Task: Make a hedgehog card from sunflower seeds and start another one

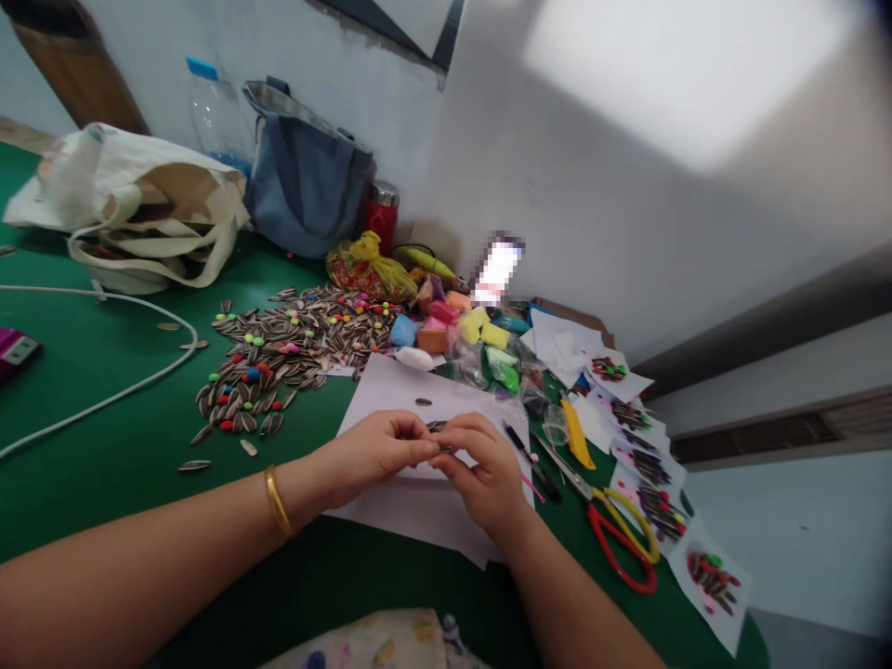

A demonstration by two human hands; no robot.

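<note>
The likeliest trouble is a dropped seed (446, 450): it is thin and smooth-looking, held only by fingertips, so a slight twist or uneven pressure could make it slip. If it fell, it would probably land on the paper (376, 390) beneath, though a bounce could carry it onto the green desk (118, 409). The paper is loose too; a dragging wrist could shift it and disturb the few seeds (437, 426) lying just beyond the fingertips, at 12 o'clock and partly hidden by the fingers. At 3 o'clock, just beside the right hand (480, 465), lies a pen (530, 460). The scissors (578, 478) come next, their blades pointing towards that hand, so a careless sweep outward could knock the pen or meet the tips.

The seed sits between the two hands, over the paper. The right hand pinches it between thumb and forefinger. The left hand (390, 451) has thumb and forefinger drawn close together beside it; whether they grip anything, I cannot tell. Another seed (423, 402) lies alone on the paper at 11 o'clock, near the left fingers. The big heap (313, 334) of seeds, dotted with bright pieces, spreads at 10 o'clock, apart from both hands.
</note>
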